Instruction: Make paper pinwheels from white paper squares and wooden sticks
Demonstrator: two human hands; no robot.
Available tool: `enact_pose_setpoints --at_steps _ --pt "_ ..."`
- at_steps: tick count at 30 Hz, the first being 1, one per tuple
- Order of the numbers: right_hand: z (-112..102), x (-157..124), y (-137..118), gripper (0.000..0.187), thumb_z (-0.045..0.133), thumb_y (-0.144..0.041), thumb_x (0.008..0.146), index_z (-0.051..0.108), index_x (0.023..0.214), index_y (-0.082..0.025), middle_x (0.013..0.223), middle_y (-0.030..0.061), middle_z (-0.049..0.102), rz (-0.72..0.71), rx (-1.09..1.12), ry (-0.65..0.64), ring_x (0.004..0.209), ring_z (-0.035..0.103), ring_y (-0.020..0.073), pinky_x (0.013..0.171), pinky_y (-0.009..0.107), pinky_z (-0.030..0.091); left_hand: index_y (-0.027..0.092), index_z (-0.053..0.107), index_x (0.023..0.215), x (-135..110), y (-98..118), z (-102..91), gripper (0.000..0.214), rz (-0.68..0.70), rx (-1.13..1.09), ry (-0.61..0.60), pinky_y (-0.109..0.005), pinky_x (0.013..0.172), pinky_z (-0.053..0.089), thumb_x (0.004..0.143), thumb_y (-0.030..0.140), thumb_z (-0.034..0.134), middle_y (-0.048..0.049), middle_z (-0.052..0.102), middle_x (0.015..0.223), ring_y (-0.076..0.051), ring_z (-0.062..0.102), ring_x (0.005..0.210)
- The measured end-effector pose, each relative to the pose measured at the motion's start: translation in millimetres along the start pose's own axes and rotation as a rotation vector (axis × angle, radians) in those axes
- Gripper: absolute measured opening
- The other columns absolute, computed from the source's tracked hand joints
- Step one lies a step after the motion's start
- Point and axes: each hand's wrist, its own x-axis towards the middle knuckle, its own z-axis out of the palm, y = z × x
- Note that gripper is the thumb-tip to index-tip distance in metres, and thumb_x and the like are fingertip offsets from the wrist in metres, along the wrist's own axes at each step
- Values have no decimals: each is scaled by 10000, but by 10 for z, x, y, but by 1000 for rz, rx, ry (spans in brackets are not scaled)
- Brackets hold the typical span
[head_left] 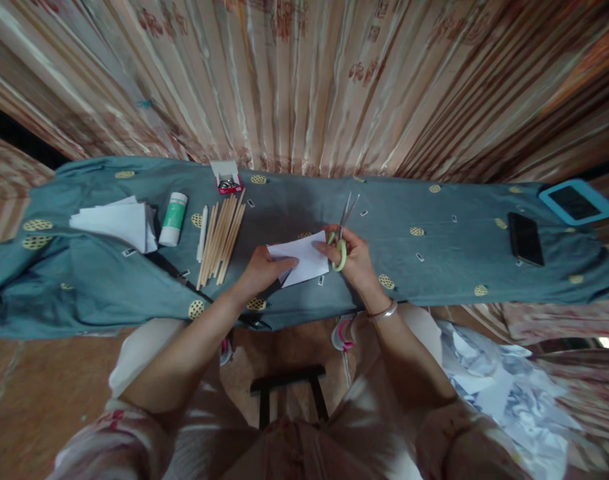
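Observation:
A piece of white paper [307,257] is held between my hands above the cloth-covered table. My left hand [263,270] pinches its left end, the thumb lying on top. At the right end, my right hand [353,257] has its thumb on the paper. That same hand also holds a pair of scissors [339,257] by the pale green handles. The slightly parted blades point away from me, clear of the paper. Left of my left hand lie a bundle of thin wooden sticks [222,240] and a white candle-like stick [202,233].
A stack of white paper [117,223] and a green-and-white glue stick [173,220] lie at the left. Behind the sticks stands an open red box [228,181] of small metal pieces. A black phone [526,239] and a blue-framed tablet [577,201] lie far right. Paper scraps [509,393] fill a bag below.

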Motion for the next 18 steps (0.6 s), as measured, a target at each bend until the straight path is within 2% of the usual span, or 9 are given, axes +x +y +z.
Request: enact_pose_setpoints --at_steps 4,10,13,18 --pt "38 37 9 504 822 -534 560 623 889 -208 596 -77 503 41 15 -27 514 404 79 502 242 365 155 767 716 10 -46 41 261 -35 76 -18 -290 634 501 487 270 820 -17 728 688 -198 632 646" --pt "-56 170 54 471 788 -546 577 596 865 -227 626 -65 493 -1 50 124 566 431 99 548 251 383 196 741 607 17 -18 19 140 31 173 -67 -256 619 440 536 309 781 3 677 640 -162 576 625" --pt "-111 216 41 479 796 -531 547 592 857 -228 654 -56 517 -10 82 184 591 444 108 566 257 383 194 712 555 21 -22 -14 166 82 248 -91 -246 621 396 583 344 776 6 613 606 -143 542 622" --pt "-173 245 31 418 804 -448 527 608 826 -230 598 -79 424 -27 131 253 548 346 86 515 235 314 199 721 561 18 1 -51 180 108 249 -79 -250 630 380 605 364 776 11 595 593 -137 529 616"
